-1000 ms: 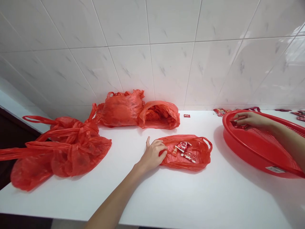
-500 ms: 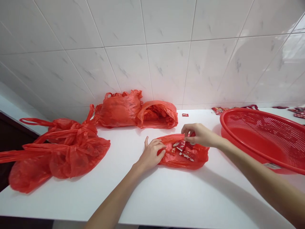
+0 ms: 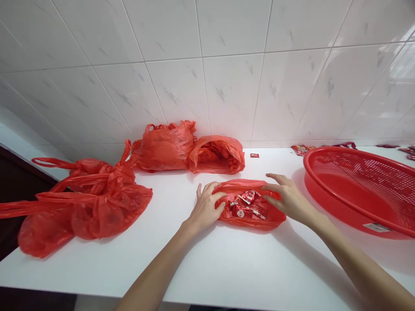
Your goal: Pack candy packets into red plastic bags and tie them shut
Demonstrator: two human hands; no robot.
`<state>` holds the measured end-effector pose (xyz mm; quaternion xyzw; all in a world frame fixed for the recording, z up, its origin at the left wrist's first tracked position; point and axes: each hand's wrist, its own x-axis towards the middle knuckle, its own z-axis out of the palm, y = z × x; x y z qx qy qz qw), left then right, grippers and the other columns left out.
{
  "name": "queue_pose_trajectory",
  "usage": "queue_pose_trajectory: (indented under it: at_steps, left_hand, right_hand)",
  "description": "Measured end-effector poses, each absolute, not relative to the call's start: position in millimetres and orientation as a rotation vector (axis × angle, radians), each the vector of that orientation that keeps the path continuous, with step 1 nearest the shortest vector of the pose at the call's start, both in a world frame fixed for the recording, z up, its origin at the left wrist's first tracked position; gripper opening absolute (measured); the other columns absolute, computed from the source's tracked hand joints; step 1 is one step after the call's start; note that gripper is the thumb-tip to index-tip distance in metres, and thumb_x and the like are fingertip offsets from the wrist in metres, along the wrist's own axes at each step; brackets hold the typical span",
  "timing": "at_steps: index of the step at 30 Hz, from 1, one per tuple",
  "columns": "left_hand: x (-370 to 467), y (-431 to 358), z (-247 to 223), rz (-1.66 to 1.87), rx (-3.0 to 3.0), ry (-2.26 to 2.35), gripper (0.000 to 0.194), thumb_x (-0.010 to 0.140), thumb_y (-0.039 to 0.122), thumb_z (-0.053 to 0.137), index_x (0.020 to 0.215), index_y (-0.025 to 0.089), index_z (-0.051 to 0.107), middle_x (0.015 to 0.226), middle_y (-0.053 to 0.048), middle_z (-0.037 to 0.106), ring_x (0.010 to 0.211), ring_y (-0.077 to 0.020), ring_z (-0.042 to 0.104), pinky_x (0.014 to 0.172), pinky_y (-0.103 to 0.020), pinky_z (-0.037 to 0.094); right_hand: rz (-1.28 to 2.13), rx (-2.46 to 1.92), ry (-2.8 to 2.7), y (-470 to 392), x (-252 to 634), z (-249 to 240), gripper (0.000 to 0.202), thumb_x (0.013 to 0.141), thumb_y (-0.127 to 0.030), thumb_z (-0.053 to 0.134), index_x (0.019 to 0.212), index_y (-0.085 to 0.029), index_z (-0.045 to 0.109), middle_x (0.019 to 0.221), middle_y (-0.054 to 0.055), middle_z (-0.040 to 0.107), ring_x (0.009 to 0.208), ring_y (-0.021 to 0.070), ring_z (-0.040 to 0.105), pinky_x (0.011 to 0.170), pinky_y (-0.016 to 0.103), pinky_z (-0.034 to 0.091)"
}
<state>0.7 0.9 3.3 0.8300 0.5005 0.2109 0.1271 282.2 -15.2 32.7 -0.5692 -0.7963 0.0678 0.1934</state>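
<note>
A red plastic bag lies on the white table with its mouth spread open. Several small red-and-white packets are inside it. At the bag's left end, the fingers and thumb of my left hand are closed on the rim. My right hand hovers by the right side of the mouth, its fingers apart and nothing in them.
A large red plastic basket stands to the right. Knotted red bags lie at the left. Against the tiled wall are a full red bag, an open bag and a small red packet.
My right hand has let go of a red packet into the bag, and its fingers have opened and moved right. More packets show inside. My left hand stays at the rim.
</note>
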Motion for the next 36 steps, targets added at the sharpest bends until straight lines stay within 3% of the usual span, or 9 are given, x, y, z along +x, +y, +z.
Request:
queue_pose_trajectory:
  at_steps: [3,6,9,11,15,21,27,32,36]
  left_hand:
    - [0,2,1,0.595,2.371,1.575,0.027,0.087,0.017,0.057,0.109,0.022,0.073,0.154,-0.015,0.043,0.143,-0.0336,0.042,0.120,-0.069,0.015]
    - [-3,4,-2,0.556,2.278,1.665,0.027,0.085,0.020,0.060,0.109,0.021,0.072,0.155,-0.016,0.041,0.143,-0.0354,0.042,0.120,-0.064,0.023]
    - [-5,6,-4,0.587,2.204,1.641,0.042,0.085,0.020,0.058,0.126,0.022,0.064,0.147,-0.015,0.048,0.136,-0.0333,0.051,0.115,-0.053,0.039]
    - [-6,6,-6,0.638,2.179,1.611,0.054,0.084,0.020,0.058,0.138,0.023,0.054,0.141,-0.014,0.052,0.130,-0.0323,0.056,0.110,-0.049,0.045]
    - [-5,8,-10,0.760,2.172,1.590,0.063,0.084,0.020,0.057,0.146,0.021,0.043,0.137,-0.016,0.055,0.126,-0.0319,0.059,0.105,-0.048,0.049]
    - [-6,12,-13,1.216,2.250,1.510,0.052,0.089,0.025,0.056,0.140,0.020,0.047,0.131,-0.015,0.061,0.125,-0.0297,0.058,0.105,-0.046,0.050]
    - [-5,12,-8,1.398,2.281,1.466,0.046,0.088,0.025,0.058,0.133,0.018,0.052,0.120,-0.014,0.066,0.115,-0.0275,0.063,0.098,-0.043,0.054]
    - [-9,20,12,1.442,2.239,1.489,0.045,0.080,0.023,0.059,0.125,0.017,0.060,0.117,-0.012,0.069,0.109,-0.0253,0.066,0.096,-0.038,0.055]
    - [-17,28,47,1.386,2.214,1.554,0.037,0.079,0.023,0.053,0.110,0.016,0.072,0.106,-0.010,0.076,0.089,-0.0225,0.071,0.085,-0.035,0.058]
  right_hand:
    - [0.125,-1.766,-2.185,-21,305,14,0.031,0.088,-0.041,0.061,0.109,-0.025,0.077,0.145,0.018,0.053,0.137,0.0452,0.045,0.104,0.064,0.043]
    - [0.332,-1.796,-2.090,-24,312,-2,0.055,0.087,-0.047,0.058,0.138,-0.025,0.060,0.138,0.019,0.058,0.124,0.0399,0.059,0.096,0.053,0.052]
    - [0.451,-1.747,-1.993,-21,309,-11,0.076,0.083,-0.036,0.058,0.154,-0.024,0.036,0.131,0.017,0.062,0.103,0.0329,0.069,0.083,0.044,0.057]
    - [0.445,-1.703,-1.949,-18,306,-14,0.080,0.078,-0.027,0.055,0.155,-0.022,0.032,0.129,0.017,0.064,0.096,0.0311,0.070,0.078,0.042,0.057]
    - [0.408,-1.603,-1.850,-15,303,-8,0.075,0.076,-0.023,0.050,0.150,-0.017,0.036,0.115,0.016,0.069,0.084,0.0279,0.070,0.071,0.038,0.055]
    - [0.211,-1.433,-1.716,-19,305,19,0.058,0.083,-0.030,0.054,0.139,-0.017,0.046,0.084,0.006,0.068,0.070,0.0248,0.066,0.064,0.036,0.054]
    - [0.156,-1.258,-1.617,-14,309,45,0.035,0.081,-0.027,0.060,0.115,-0.023,0.066,0.081,0.003,0.072,0.077,0.0235,0.071,0.074,0.037,0.058]
    - [0.203,-1.208,-1.652,-6,310,73,0.025,0.078,-0.023,0.058,0.096,-0.023,0.075,0.087,0.004,0.077,0.075,0.0214,0.071,0.071,0.036,0.058]
    - [0.148,-1.168,-1.662,-4,312,102,0.022,0.077,-0.019,0.056,0.081,-0.024,0.078,0.081,0.002,0.077,0.069,0.0196,0.068,0.067,0.035,0.056]
